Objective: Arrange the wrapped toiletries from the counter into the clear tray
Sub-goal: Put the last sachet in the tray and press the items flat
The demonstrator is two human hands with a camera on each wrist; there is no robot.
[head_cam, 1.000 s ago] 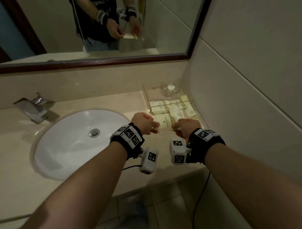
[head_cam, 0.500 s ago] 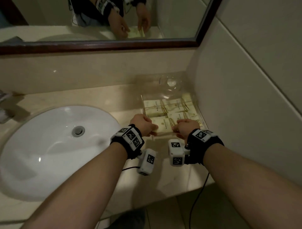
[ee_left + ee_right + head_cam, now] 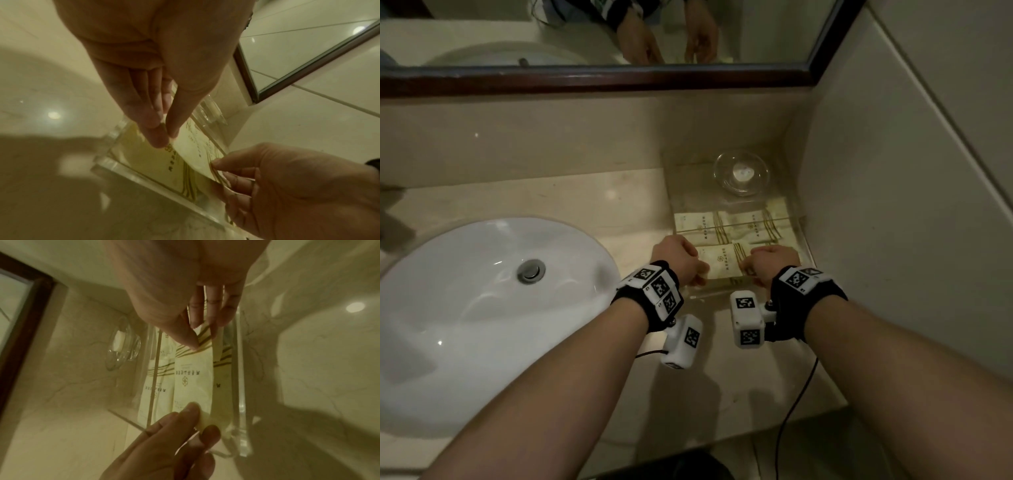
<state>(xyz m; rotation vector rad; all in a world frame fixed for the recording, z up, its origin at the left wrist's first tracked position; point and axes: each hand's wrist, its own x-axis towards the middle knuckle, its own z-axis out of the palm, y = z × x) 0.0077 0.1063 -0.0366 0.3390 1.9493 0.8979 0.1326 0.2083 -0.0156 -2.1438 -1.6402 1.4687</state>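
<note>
Compared with a second ago, the packet (image 3: 717, 262) is sitting lower; earlier both hands were holding it above the near edge of the clear tray (image 3: 800, 226), and now it is going down into the front part of the tray, so the placing step is, I judge, nearly finished and only the release is remaining.

The left hand (image 3: 677, 258) is pinching the left end of the packet between thumb and fingertips (image 3: 158, 138); the right hand (image 3: 770, 262) is pinching the striped right end in the same way — both hands are closed on the packet, none is open. In the right wrist view the packet is lying flat between the two pinches, with its printed emblem facing up.

The tray is standing in the corner of the desk (image 3: 599, 202), against the side wall and just beside the sink (image 3: 465, 308); a thin clear divider is crossing it. Behind the divider two more wrapped packets (image 3: 732, 226) are already lying side by side, flat; under the held packet another wrapped one seems to be lying, though I cannot tell how many. At the far end of the tray a small glass dish (image 3: 741, 173) is holding something pale — too small to name.

I am seeing no wrapped toiletries left on the bare desk, so the task is probably close to its end.
</note>
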